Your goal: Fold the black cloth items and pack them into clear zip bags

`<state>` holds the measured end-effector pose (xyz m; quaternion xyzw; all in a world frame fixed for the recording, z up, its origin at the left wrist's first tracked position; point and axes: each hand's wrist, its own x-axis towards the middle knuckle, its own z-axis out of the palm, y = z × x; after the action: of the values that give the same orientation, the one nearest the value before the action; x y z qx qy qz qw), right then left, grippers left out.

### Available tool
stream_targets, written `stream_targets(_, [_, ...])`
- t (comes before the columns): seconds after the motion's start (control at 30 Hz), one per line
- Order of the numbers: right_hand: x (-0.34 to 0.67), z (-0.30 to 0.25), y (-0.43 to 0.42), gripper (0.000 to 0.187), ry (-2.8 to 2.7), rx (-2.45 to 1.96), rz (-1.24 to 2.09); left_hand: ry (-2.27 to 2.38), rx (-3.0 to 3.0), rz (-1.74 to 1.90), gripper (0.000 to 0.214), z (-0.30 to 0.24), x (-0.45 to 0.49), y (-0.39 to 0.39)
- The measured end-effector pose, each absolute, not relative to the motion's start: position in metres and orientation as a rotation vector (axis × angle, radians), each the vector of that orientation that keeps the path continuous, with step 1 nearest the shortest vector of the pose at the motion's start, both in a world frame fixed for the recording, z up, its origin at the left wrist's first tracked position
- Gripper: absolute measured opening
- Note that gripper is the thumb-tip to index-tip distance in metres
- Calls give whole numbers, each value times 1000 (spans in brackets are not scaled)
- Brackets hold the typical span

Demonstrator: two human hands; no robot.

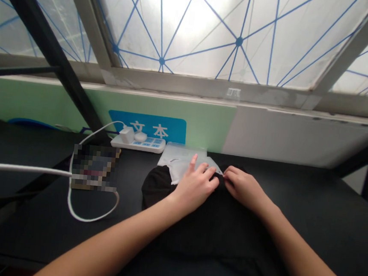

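A black cloth [210, 226], perhaps a garment, lies bunched on the dark table in front of me. On its far part rests a thin white sheet [177, 170], creased and slightly see-through, its near edge overlapping the cloth. My left hand [196, 183] lies over the sheet and the cloth, index finger stretched out and the other fingers loosely bent and apart; its thumb is hidden. Close to its right, my right hand [242, 184] pinches at the cloth's far edge, where a corner of the white sheet meets the fingertips. Whether that corner is also gripped is hidden.
Left of the cloth, a blurred-out flat object [96, 167] lies beside a looping white cable [83, 220]. A white power strip [156, 145] with a plugged-in charger [126, 134] sits against the wall. Dark metal frame bars [47, 36] slant at left; frosted windows [196, 31] stand behind.
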<state>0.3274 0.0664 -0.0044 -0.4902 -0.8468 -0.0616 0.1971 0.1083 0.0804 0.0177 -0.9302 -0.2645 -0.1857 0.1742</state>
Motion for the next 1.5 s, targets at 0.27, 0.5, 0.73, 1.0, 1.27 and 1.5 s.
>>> stream_targets(0.27, [316, 13, 54, 17, -2391, -1253, -344, -811, -2493, -632, 15, 18, 101, 104])
stream_targets(0.5, [301, 13, 47, 22, -2444, -1187, -321, -700, -2524, -686, 11, 3, 92, 122])
stream_targets(0.73, [305, 24, 41, 16, -2495, -1336, -322, -536, -2509, -694, 18, 6, 98, 127])
stream_targets(1.0, [324, 32, 39, 11, -2407, -1749, -555, -569, -2710, -736, 24, 13, 39, 135])
stream_targets(1.27, [316, 16, 53, 15, -2317, -1421, -485, -770, -2703, -920, 14, 4, 30, 140])
stream_targets(1.5, [308, 15, 50, 31, -2311, -1169, -617, -792, -2897, -1142, 17, 10, 40, 118])
